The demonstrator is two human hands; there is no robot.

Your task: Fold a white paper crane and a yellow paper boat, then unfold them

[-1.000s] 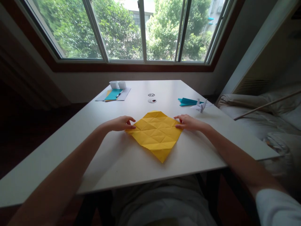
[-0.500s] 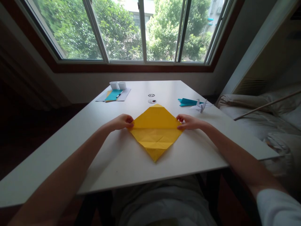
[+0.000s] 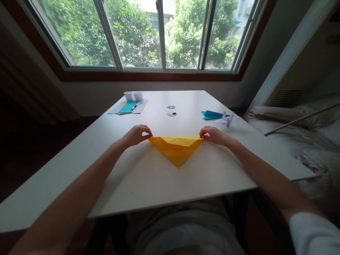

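A sheet of yellow paper (image 3: 176, 150) is folded along its middle in the head view, its lower tip pointing toward me. Its upper edge runs nearly straight between my two hands. At the left corner, my left hand (image 3: 138, 135) pinches the paper between thumb and fingers. The right corner is pinched the same way by my right hand (image 3: 211, 135). Between the hands the upper layer bows down a little.
Beyond the paper lie two small round items (image 3: 172, 114) on the white table (image 3: 132, 193). Back left are blue paper (image 3: 129, 106), a pen (image 3: 135, 106) and white boxes (image 3: 138, 96). To the right rest a folded blue paper (image 3: 211, 115) and a white paper crane (image 3: 226, 120).
The yellow paper has gone from an opened diamond to a folded triangle pointing at me. Both hands have shifted slightly away from me and still hold its side corners.
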